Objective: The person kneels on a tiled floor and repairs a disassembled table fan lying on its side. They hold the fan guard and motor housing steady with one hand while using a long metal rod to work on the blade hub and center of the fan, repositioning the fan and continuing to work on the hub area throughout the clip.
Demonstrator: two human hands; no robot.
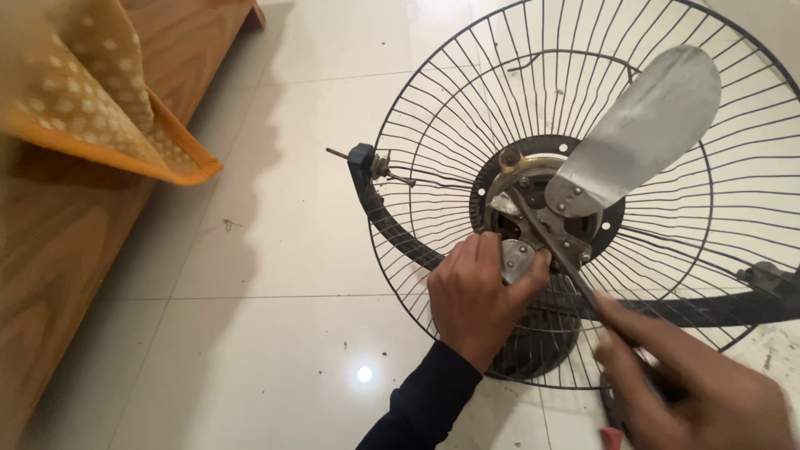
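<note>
A fan lies face-up on the pale tiled floor [275,250], its black wire guard [467,100] spread wide like a shallow bowl. At the middle sits the blade hub [542,212], brassy and grey, with rivets and screws showing. One dull metal blade [646,125] is fixed to it, reaching up and to the right; another blade's stub [517,260] sticks out at the lower left of the hub.

The person's left hand [479,300], in a dark sleeve, is curled around that stub, thumb on top and fingers wrapped over its edge, so it has a firm hold of the metal. The right hand [692,379] is closed around the handle of a screwdriver [554,246] (the handle itself is mostly buried in the fist), and the long shaft runs up and left across the guard to the hub, its tip resting among the screws there.

A curved black bracket [392,225] passes under the guard, ending in a knob and bolt [362,157] at the left. Along the left side stands a wooden bed frame [75,250], with an orange-edged, dotted cloth [92,100] hanging over it. No packages or labels are in sight.
</note>
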